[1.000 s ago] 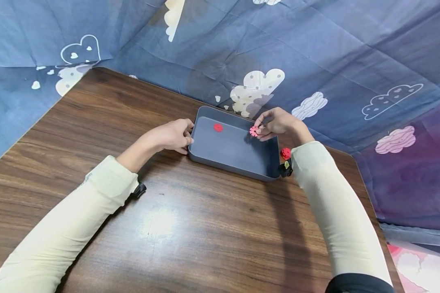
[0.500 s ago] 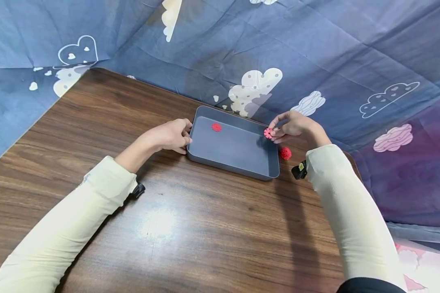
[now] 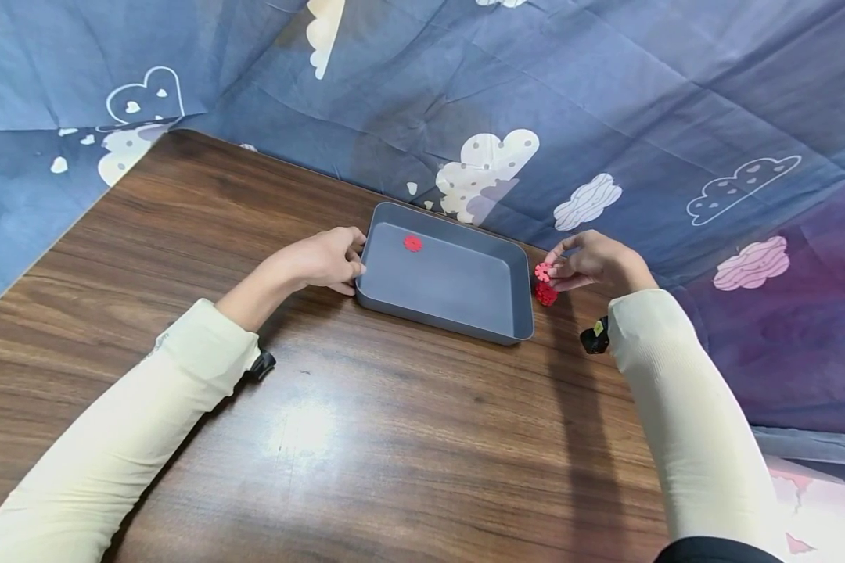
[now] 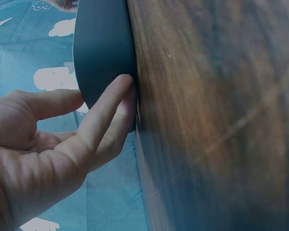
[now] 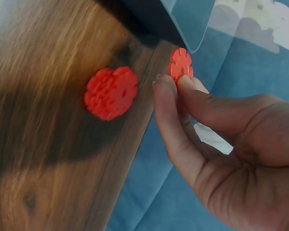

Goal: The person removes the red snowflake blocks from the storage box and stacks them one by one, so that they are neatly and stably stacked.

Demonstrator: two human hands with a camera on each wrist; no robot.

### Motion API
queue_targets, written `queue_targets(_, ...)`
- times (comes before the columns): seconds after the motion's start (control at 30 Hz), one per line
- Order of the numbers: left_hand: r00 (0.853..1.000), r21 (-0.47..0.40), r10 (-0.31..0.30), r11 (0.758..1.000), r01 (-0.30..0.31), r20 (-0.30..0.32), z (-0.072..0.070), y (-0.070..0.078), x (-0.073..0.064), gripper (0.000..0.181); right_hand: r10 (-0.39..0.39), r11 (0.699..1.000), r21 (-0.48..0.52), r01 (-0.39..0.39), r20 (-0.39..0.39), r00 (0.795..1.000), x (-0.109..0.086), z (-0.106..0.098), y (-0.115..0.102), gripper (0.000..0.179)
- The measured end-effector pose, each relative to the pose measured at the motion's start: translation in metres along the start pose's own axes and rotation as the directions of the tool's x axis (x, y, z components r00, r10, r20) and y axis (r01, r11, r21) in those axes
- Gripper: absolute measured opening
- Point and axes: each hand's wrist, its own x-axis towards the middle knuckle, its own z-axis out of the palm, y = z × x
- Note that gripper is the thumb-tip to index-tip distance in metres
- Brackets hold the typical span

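In the head view a grey rectangular tray (image 3: 444,274) lies near the table's back edge. My left hand (image 3: 327,258) holds its left end; in the left wrist view the fingers (image 4: 108,108) lie against the outer wall and the thumb is at the rim. Just past the tray's right end, my right hand (image 3: 591,262) pinches a red flower-shaped plastic disc (image 5: 180,67) between thumb and fingertips. Close below it, on the table, sits a stack of similar red discs (image 5: 111,94). One more red disc (image 3: 412,243) lies flat inside the tray.
The brown wood-grain table (image 3: 394,422) extends toward me and to the left. A blue cloth (image 3: 366,94) printed with clouds hangs close behind the table's back edge.
My right hand has moved right with its red disc, from over the tray's right part to beyond the rim, above the stack. The left hand stays at the tray's left end.
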Motion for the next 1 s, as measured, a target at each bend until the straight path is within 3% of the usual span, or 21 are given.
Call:
queue_targets(0.37,1.000,-0.003,0.018,1.000,-0.018,0.000,0.000,-0.001,0.001,0.058,0.051,0.998,0.028,-0.051,-0.004,0.999,0.001,-0.003,0.022,0.023)
queue_targets(1.0,1.000,0.000,0.010,1.000,-0.010,-0.002,0.000,-0.001,0.001,0.058,0.058,0.994,0.090,-0.058,0.002,0.998,0.003,-0.003,0.036,0.024)
